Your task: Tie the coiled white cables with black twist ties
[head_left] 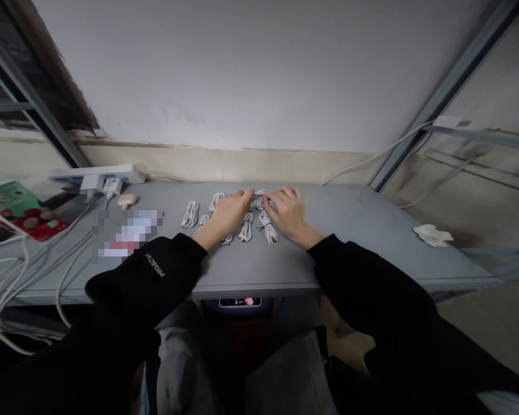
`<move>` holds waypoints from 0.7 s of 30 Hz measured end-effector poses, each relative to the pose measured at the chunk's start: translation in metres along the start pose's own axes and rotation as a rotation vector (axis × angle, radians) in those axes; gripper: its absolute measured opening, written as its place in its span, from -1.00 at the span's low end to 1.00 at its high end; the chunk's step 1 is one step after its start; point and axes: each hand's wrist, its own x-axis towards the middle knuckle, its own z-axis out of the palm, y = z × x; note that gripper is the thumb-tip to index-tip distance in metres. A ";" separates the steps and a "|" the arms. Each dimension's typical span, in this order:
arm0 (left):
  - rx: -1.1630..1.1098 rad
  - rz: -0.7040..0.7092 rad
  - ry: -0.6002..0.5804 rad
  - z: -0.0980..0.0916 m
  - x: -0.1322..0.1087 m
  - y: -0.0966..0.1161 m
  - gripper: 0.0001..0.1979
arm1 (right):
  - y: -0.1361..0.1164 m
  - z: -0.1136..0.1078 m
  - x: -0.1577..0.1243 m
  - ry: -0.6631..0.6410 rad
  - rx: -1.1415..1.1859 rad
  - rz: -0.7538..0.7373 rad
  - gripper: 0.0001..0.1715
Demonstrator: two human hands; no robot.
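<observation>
Several small coiled white cables, each bound with a dark tie, lie in rows on the grey table [350, 253]. One bundle [190, 214] lies at the left, two more [245, 226] [268, 226] between my wrists. My left hand [229, 212] and my right hand [288, 212] reach to the far row and meet at a cable bundle [259, 197], fingertips pinched on it from both sides. Both arms wear black sleeves.
A white power strip [99, 174] with plugged chargers sits at the back left, white cords [34, 259] trailing off the table's left edge. A red and green package [17, 210] lies far left, a crumpled tissue [432, 234] at right. A wall stands behind.
</observation>
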 end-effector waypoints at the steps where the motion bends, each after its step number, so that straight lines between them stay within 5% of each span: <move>1: 0.035 0.003 -0.010 -0.001 0.000 0.001 -0.85 | -0.001 0.000 0.000 0.013 -0.001 -0.002 -0.59; 21: -0.079 -0.037 0.049 0.003 -0.004 0.002 -0.85 | -0.001 -0.001 0.000 0.047 -0.019 -0.031 -0.55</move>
